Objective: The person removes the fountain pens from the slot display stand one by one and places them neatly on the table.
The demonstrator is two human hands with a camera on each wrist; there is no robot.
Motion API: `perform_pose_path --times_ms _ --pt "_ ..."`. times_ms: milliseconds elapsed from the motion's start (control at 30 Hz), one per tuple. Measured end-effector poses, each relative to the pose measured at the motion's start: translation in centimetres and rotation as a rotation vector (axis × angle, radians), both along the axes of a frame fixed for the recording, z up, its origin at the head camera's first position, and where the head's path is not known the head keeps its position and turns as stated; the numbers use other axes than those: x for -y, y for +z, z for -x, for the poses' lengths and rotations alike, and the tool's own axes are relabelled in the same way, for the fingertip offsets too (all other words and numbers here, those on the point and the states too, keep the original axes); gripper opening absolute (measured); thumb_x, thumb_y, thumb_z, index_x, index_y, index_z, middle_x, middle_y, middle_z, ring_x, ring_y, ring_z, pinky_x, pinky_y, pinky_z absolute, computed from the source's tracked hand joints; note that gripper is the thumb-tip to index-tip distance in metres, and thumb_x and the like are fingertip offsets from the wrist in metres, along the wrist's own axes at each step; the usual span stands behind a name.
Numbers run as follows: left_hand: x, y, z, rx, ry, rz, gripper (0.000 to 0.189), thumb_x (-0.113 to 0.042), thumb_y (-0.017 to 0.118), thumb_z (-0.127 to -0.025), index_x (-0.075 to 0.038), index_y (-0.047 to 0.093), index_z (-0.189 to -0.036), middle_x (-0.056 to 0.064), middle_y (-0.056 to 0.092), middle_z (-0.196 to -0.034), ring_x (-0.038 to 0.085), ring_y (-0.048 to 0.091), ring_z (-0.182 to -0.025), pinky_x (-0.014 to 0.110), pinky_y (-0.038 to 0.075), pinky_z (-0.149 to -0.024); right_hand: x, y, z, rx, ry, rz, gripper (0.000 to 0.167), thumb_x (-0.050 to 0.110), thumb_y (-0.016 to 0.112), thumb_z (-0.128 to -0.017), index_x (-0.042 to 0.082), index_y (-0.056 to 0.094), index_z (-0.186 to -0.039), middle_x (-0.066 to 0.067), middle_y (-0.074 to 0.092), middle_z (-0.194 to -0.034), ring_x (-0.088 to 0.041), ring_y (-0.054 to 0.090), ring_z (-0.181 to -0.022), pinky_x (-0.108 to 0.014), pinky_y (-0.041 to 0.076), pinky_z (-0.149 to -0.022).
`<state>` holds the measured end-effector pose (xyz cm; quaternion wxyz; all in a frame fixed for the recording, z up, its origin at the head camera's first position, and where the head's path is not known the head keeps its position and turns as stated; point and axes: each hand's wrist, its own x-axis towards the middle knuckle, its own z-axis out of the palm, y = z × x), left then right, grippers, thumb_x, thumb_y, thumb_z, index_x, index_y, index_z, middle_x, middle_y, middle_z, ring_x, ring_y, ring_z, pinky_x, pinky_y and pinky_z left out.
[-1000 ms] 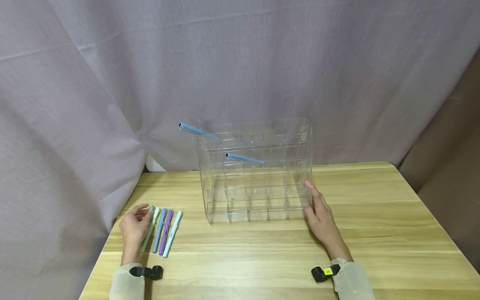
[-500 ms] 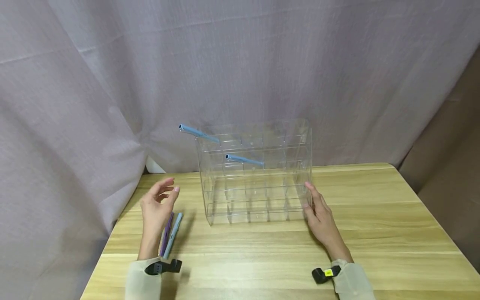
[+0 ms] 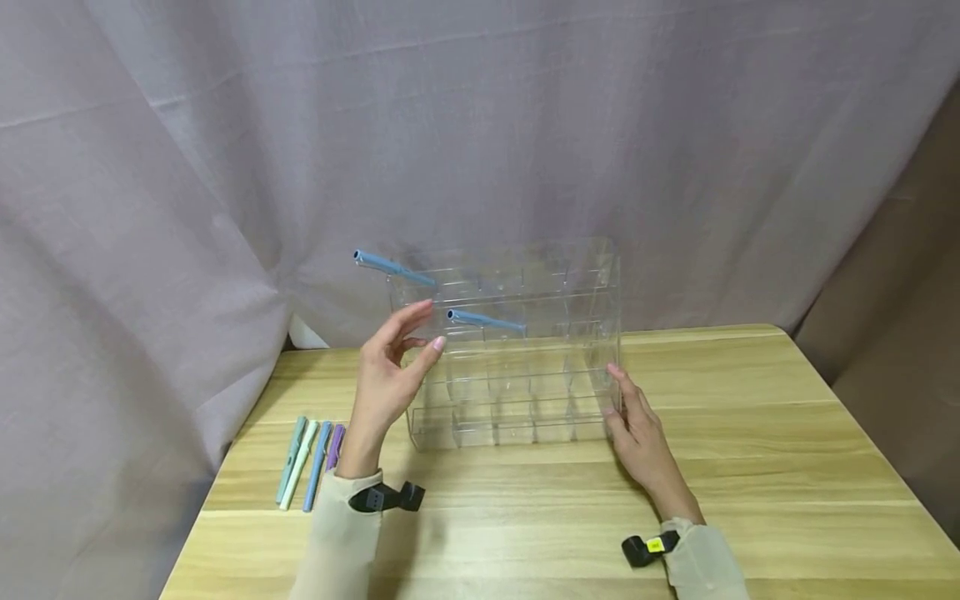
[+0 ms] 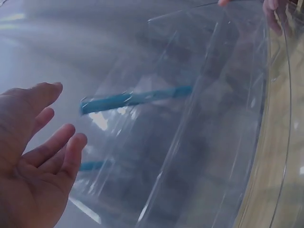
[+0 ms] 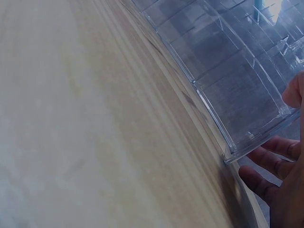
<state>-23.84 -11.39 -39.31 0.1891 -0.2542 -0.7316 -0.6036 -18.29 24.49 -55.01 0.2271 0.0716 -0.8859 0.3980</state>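
A clear acrylic tiered rack (image 3: 513, 433) with small compartments stands on the table. One blue pen (image 3: 393, 267) leans in its top tier at the left, and a second blue pen (image 3: 486, 320) slants in the tier below. My left hand (image 3: 390, 362) hovers at the rack's left front, fingers loosely bent and holding nothing. In the left wrist view its fingertips are a short gap from the nearer blue pen (image 4: 135, 99). With thumb and fingers on either side of the rack's right wall, my right hand (image 3: 645, 442) grips it.
Left on the wooden table (image 3: 750, 467) lie a grey-green pen (image 3: 291, 462), a pale green pen (image 3: 298, 468), a blue pen (image 3: 317, 467) and a purple pen (image 3: 335, 446), partly behind my left wrist. A grey curtain (image 3: 480, 125) hangs behind the table.
My left hand has left the row of pens, moving right and up to the rack without a pen. My right hand keeps its place on the rack's side.
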Motion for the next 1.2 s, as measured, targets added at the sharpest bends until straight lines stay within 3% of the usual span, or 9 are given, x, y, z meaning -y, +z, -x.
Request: perform_pose_path --times_ms 67,233,400,567,667,800,1033,1133,1200 --pt "-0.9 0.0 0.3 0.008 -0.015 0.030 0.051 -0.003 0.078 -0.097 -0.008 0.064 -0.146 0.015 0.067 -0.147 0.034 0.066 -0.135 0.021 0.059 -0.096 0.1 0.0 0.0 0.000 0.001 -0.003 0.071 0.001 0.054 -0.103 0.020 0.032 -0.168 -0.017 0.059 -0.119 -0.022 0.048 -0.083 -0.051 0.049 -0.081" --pt "-3.0 -0.7 1.0 0.033 -0.010 0.066 0.049 -0.009 0.078 -0.098 -0.014 0.066 -0.145 0.013 0.069 -0.146 0.034 0.071 -0.126 0.022 0.060 -0.091 0.0 0.0 0.1 -0.007 0.000 -0.011 0.071 0.001 0.054 -0.103 0.020 0.033 -0.168 -0.015 0.060 -0.117 -0.019 0.047 -0.082 -0.046 0.048 -0.078" --pt "-4.7 -1.2 1.6 -0.001 0.059 0.035 0.041 -0.005 0.077 -0.098 -0.011 0.070 -0.138 0.015 0.075 -0.134 0.037 0.077 -0.109 0.027 0.064 -0.087 0.0 0.0 0.1 -0.010 -0.002 -0.007 0.071 0.001 0.054 -0.103 0.019 0.033 -0.168 -0.017 0.060 -0.121 -0.020 0.048 -0.083 -0.047 0.048 -0.079" --pt "-5.0 -0.9 1.8 -0.020 0.136 -0.015 0.033 -0.002 0.074 -0.100 -0.009 0.073 -0.132 0.015 0.078 -0.123 0.028 0.076 -0.098 0.020 0.061 -0.084 0.1 0.0 0.1 -0.012 -0.001 -0.011 0.070 0.001 0.055 -0.103 0.017 0.035 -0.168 -0.015 0.060 -0.117 -0.017 0.046 -0.082 -0.044 0.047 -0.079" --pt "-4.4 -0.3 1.3 -0.033 0.148 -0.042 0.036 -0.005 0.074 -0.101 -0.011 0.071 -0.136 0.015 0.078 -0.124 0.020 0.074 -0.098 0.018 0.058 -0.084 0.1 0.0 0.1 -0.009 0.000 -0.006 0.069 0.001 0.055 -0.103 0.017 0.035 -0.167 -0.014 0.059 -0.113 -0.017 0.046 -0.081 -0.044 0.047 -0.078" --pt "-3.0 0.9 -0.2 -0.075 0.151 -0.125 0.044 -0.006 0.075 -0.100 -0.009 0.065 -0.143 0.017 0.077 -0.124 0.010 0.072 -0.100 0.019 0.056 -0.086 0.1 0.0 0.0 -0.009 0.002 0.001 0.070 0.002 0.054 -0.103 0.019 0.035 -0.167 -0.015 0.060 -0.117 -0.018 0.048 -0.082 -0.046 0.048 -0.078" --pt "-0.1 2.9 -2.8 -0.156 0.130 -0.340 0.049 0.005 0.075 -0.096 0.001 0.061 -0.143 0.001 0.081 -0.116 0.013 0.076 -0.106 0.024 0.058 -0.090 -0.3 0.0 0.0 0.002 0.009 0.005 0.072 0.002 0.054 -0.104 0.022 0.031 -0.169 -0.022 0.060 -0.135 -0.028 0.053 -0.089 -0.058 0.051 -0.085" --pt "1.5 2.8 -3.2 -0.145 0.135 -0.396 0.047 0.007 0.075 -0.095 0.002 0.062 -0.141 -0.002 0.081 -0.114 0.013 0.077 -0.103 0.024 0.061 -0.090 -0.5 0.0 0.2 0.005 0.013 0.021 0.073 0.002 0.054 -0.103 0.022 0.031 -0.169 -0.025 0.057 -0.145 -0.037 0.060 -0.104 -0.067 0.051 -0.094" --pt "2.8 2.3 -3.2 -0.126 0.158 -0.420 0.044 0.008 0.075 -0.095 0.007 0.064 -0.137 0.001 0.081 -0.114 0.013 0.078 -0.101 0.023 0.062 -0.088 -0.5 0.0 0.3 0.005 0.014 0.031 0.072 0.002 0.054 -0.104 0.021 0.031 -0.169 -0.027 0.054 -0.152 -0.043 0.060 -0.114 -0.073 0.049 -0.099"
